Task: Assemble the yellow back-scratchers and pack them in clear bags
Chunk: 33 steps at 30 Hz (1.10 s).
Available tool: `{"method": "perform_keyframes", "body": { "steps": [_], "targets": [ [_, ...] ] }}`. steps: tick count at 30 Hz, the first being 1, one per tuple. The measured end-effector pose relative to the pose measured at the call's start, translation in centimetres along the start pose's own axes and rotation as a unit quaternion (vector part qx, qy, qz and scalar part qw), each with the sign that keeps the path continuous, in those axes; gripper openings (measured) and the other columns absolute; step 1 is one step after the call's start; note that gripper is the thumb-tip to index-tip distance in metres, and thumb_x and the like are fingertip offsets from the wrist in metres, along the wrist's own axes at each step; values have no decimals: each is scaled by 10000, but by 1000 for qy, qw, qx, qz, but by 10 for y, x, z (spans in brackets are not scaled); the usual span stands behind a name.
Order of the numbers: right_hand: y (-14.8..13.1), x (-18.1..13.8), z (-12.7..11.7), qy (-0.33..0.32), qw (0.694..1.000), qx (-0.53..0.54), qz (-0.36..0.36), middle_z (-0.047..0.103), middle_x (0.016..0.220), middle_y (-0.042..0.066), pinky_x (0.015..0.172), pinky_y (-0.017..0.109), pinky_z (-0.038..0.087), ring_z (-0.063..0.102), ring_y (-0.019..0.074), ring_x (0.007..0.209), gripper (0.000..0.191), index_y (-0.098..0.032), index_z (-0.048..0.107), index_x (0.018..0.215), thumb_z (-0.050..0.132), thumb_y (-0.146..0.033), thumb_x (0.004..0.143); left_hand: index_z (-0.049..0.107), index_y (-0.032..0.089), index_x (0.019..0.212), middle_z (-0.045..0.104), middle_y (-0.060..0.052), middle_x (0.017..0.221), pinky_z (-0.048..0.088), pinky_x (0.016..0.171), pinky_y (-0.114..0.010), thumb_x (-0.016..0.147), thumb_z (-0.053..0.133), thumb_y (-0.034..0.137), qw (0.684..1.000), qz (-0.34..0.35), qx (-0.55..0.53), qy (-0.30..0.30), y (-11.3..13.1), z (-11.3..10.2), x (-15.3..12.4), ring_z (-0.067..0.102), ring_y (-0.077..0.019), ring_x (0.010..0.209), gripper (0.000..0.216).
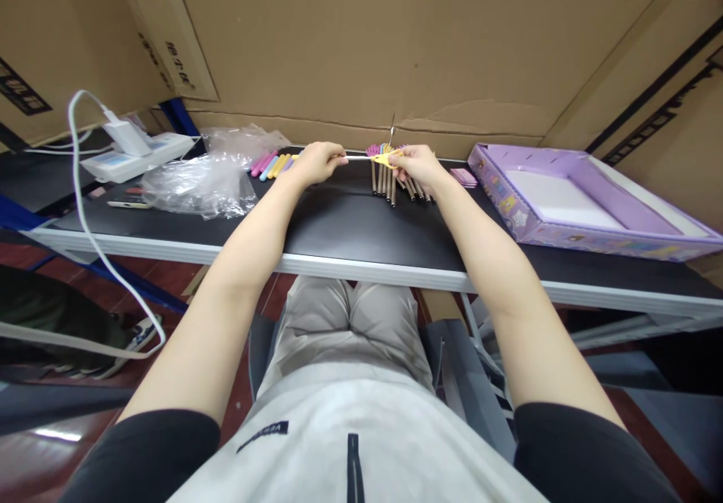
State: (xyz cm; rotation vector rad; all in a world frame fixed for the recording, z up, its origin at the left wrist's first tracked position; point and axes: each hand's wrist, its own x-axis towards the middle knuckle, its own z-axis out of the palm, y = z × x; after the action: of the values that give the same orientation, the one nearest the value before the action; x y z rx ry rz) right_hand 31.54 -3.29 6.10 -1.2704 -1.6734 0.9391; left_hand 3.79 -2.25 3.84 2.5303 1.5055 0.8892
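Observation:
My left hand (321,161) is closed, its fingers pinching one end of a thin white strip (358,158). The strip stretches level across to a yellow-handled tool that looks like scissors (385,159), with a thin metal blade pointing up behind it. Closed around the yellow handle is my right hand (416,167). Beneath and beside the right hand lie several brown sticks (389,187) with pink, blue and yellow tops, partly hidden by the fingers. Several pastel pens (273,166) in pink, blue and yellow rest just left of my left hand.
Crumpled clear plastic bags (197,183) and a white power strip (138,158) with a plugged-in cable lie on the left. At right is an open purple box (599,243), near a small pink packet (463,178). Cardboard walls (418,44) enclose the black table (361,236). Another person's shoe (141,333) shows below left.

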Motion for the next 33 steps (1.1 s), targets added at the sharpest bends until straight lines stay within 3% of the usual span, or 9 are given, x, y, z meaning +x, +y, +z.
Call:
{"method": "perform_keyframes", "body": {
  "steps": [5,10,15,18,21,26,29,33],
  "targets": [
    [-3,0,-8,15,1000,5,6,609,603,-8,466,180,378,485,76,498,299,-196,642,781,826,-102,997,861,225,1155,829,-102,1069,518,1029,-400,1064,662,357,1000,-22,5,9,0,-4,2,743,-300,1123,255],
    [0,2,-31,32,999,11,21,591,578,-17,457,186,368,474,82,487,281,-190,649,774,840,-96,958,855,216,1143,834,-109,1063,501,1085,-442,1053,643,324,997,-78,18,9,-5,-16,-3,734,-316,1140,254],
    [4,-5,-66,66,997,16,44,556,562,-23,439,173,308,430,60,455,353,-196,596,726,735,-21,999,844,224,1157,839,-123,1138,487,1136,-482,1034,612,287,992,-117,46,14,-26,-31,-12,716,-340,1211,270],
    [7,-12,-88,92,994,10,66,492,543,-56,420,183,277,389,61,428,406,-227,533,716,779,-52,987,831,206,1199,823,-137,1209,471,1160,-472,1020,625,305,986,-155,48,31,-43,-37,-17,694,-340,1260,290],
    [11,-17,-100,97,993,15,67,489,547,-54,432,188,290,406,73,433,383,-234,533,737,734,-63,1015,823,195,1202,820,-141,1200,472,1151,-461,1013,630,309,988,-144,40,47,-56,-37,-18,688,-326,1238,294],
    [15,-12,-94,79,995,7,62,530,531,-43,407,184,278,407,75,425,321,-220,589,782,781,-80,998,830,214,1077,815,-121,1032,504,1085,-452,966,686,329,991,-111,17,67,-58,-29,-12,702,-317,1130,215],
    [11,-8,-78,54,997,6,51,530,516,-45,395,172,280,397,61,412,354,-214,590,757,827,-71,979,838,229,1045,824,-104,988,529,1038,-417,975,688,366,996,-73,1,55,-43,-22,-8,722,-303,1096,215],
    [4,-6,-57,62,998,-12,28,516,510,-51,389,180,265,382,71,414,360,-229,576,754,724,-38,1020,859,228,1052,849,-114,1004,550,978,-387,996,693,383,999,-35,-17,38,-20,-17,-6,748,-299,1065,234]
  ]
}}
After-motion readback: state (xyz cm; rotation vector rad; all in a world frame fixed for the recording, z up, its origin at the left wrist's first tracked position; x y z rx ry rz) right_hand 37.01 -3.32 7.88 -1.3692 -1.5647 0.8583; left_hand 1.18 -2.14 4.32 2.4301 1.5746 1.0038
